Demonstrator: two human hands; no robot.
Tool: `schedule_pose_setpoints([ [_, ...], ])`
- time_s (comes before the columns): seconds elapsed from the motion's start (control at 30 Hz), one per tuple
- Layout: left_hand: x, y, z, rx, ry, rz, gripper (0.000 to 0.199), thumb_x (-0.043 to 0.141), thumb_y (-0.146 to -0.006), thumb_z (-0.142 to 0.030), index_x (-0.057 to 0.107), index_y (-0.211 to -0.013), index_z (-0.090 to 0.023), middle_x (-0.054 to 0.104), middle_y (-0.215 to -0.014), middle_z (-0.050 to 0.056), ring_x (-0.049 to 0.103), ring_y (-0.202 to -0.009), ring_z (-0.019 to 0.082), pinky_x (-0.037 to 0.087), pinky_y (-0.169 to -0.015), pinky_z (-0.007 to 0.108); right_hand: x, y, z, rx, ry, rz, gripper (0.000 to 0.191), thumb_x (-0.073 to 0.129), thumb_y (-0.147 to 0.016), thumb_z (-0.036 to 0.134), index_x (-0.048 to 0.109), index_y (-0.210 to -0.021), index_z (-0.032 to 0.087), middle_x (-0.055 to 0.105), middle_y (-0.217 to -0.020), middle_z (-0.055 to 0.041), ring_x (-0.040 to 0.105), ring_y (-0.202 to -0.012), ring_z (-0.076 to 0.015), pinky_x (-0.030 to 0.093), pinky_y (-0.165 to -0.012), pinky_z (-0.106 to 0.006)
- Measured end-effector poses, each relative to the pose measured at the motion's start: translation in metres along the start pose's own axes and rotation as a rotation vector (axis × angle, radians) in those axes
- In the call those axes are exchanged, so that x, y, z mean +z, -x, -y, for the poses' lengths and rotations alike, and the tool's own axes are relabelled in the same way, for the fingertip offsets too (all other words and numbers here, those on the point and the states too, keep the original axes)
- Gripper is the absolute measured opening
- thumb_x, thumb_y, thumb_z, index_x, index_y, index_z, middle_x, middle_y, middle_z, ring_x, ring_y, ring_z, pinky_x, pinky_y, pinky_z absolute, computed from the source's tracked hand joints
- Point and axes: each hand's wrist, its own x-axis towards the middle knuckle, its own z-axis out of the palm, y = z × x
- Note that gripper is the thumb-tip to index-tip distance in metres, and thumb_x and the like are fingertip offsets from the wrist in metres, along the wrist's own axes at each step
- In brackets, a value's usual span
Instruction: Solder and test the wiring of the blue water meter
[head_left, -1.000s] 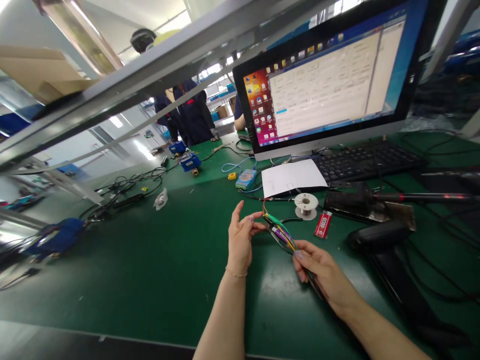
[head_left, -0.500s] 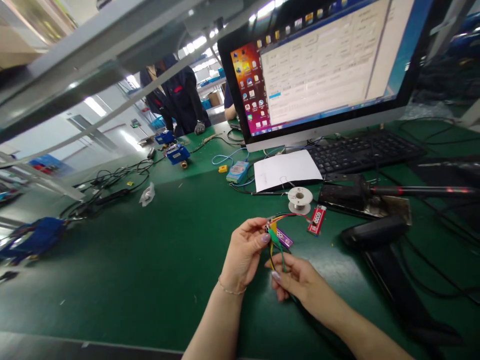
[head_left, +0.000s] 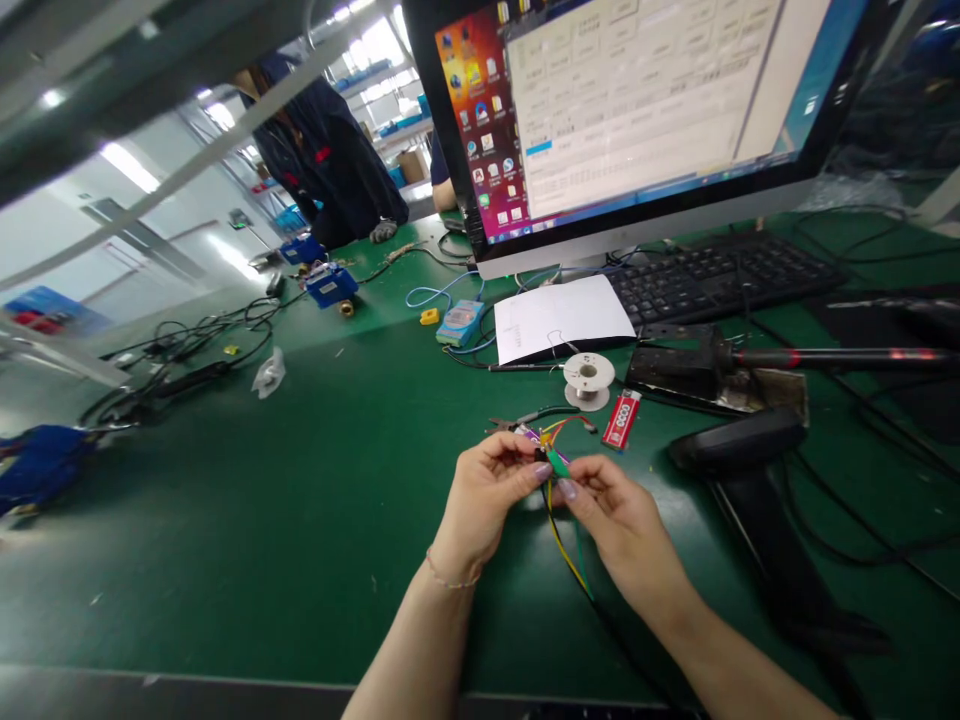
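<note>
Near the middle of the green table, my left hand pinches a small wired connector piece, its thumb and fingers closed on it. A green piece sits between both hands, and my right hand pinches its right side. Red and yellow wires rise behind the fingertips; a yellow and black cable hangs below them toward the table's front. A purple piece partly shows behind my left fingertips. Right of the wires lies a red board.
Behind my hands are a solder spool, white paper, a blue box and a monitor. A black scanner and soldering iron lie right. Blue valves stand back left, near a person.
My right hand has moved up from the hanging wires to the green piece beside my left fingertips. The red wire's end has come away from the red board. The camera view has shifted.
</note>
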Motion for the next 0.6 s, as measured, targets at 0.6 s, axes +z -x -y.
schedule_pose_setpoints([
  [0.6, -0.002, -0.001, 0.004, 0.005, 0.006, -0.014, 0.025, 0.079, -0.056, -0.016, 0.063, -0.075, -0.015, 0.063, -0.072, -0.002, 0.056, -0.067, 0.006, 0.045, -0.065, 0.016, -0.002, 0.000, -0.009, 0.149, -0.255, 0.005, 0.032, 0.056, -0.081, 0.048, 0.054, -0.077, 0.017, 0.056, -0.069, -0.0002, 0.051, -0.071, -0.0128, 0.037, -0.073, -0.026],
])
